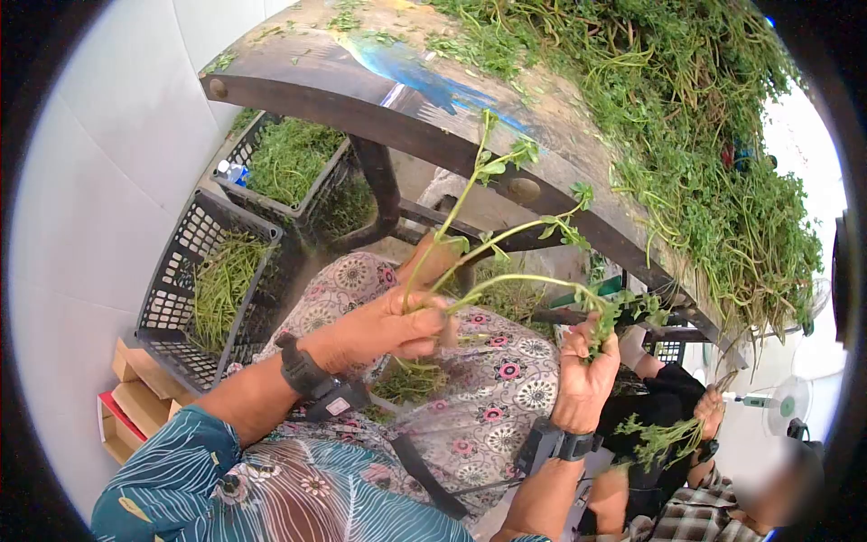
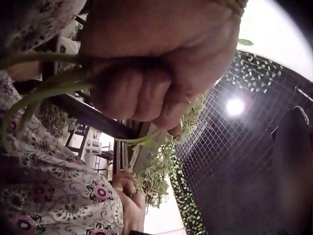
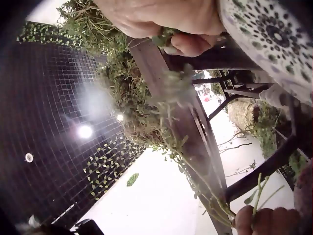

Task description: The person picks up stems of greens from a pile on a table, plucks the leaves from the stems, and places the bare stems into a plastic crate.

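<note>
In the head view my left hand (image 1: 388, 327) grips a few long green stems (image 1: 519, 277) with leafy tips that fan up and to the right. Its curled fingers (image 2: 146, 95) wrap the stems closely in the left wrist view. My right hand (image 1: 585, 375) pinches the leafy tip (image 1: 601, 334) of the lowest stem, which arches between both hands. From the right wrist view, green leaf shows between the thumb and fingers of that hand (image 3: 166, 19). Both hands are above the patterned cloth (image 1: 488, 415) on the lap, where some loose greens (image 1: 411, 384) lie.
A wooden table (image 1: 298, 54) with a dark rim curves ahead, bearing a big heap of greens (image 1: 686, 117). At left stand black crates (image 1: 167, 280) with cut stems and leaves, near cardboard boxes (image 1: 135, 397). Another person (image 1: 695, 506) at right holds a bunch (image 1: 664, 438).
</note>
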Available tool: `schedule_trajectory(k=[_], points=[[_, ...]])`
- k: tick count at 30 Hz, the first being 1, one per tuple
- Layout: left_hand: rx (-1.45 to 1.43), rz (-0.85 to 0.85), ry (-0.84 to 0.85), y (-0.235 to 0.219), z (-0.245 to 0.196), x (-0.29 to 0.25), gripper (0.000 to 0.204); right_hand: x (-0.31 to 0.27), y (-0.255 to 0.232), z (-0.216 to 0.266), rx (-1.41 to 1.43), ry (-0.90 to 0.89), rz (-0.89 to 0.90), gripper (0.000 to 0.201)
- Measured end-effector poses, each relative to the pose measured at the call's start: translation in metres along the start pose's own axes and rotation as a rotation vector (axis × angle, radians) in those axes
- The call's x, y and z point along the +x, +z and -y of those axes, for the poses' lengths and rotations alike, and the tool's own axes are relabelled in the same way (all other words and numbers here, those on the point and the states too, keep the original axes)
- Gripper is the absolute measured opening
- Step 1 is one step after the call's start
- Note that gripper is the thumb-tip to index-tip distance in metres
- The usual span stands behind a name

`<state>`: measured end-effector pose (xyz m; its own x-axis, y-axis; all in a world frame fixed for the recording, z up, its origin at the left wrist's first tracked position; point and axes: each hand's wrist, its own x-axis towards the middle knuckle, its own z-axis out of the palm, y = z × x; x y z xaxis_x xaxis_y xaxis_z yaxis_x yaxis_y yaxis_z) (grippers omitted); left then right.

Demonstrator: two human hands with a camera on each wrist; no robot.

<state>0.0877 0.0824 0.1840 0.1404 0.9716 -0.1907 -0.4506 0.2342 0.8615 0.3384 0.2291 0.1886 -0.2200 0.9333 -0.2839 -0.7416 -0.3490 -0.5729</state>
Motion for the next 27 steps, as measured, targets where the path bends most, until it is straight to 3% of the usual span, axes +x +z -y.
schedule_trajectory(k=[3,6,9,16,20,27], points=[[0.048,0.047,0.041,-0.012,-0.006,0.0,0.033,-0.003,0.004,-0.002,-0.006,-0.074,0.072,0.011],[0.089,0.046,0.045,-0.014,-0.01,-0.001,0.035,-0.015,0.025,-0.012,-0.152,-0.224,-0.032,0.011],[0.1,0.05,0.046,-0.013,-0.008,0.0,0.035,-0.017,0.03,-0.015,-0.344,-0.243,0.111,0.012],[0.021,0.14,0.044,-0.014,-0.003,-0.001,0.03,-0.022,0.039,-0.024,-0.949,-0.225,0.13,0.031],[-0.031,0.169,-0.017,-0.013,-0.008,-0.005,0.026,-0.025,0.045,-0.03,-1.364,-0.344,0.262,0.025],[-0.044,0.201,0.06,-0.013,-0.007,-0.004,0.023,-0.026,0.047,-0.034,-1.545,-0.457,0.329,0.016]])
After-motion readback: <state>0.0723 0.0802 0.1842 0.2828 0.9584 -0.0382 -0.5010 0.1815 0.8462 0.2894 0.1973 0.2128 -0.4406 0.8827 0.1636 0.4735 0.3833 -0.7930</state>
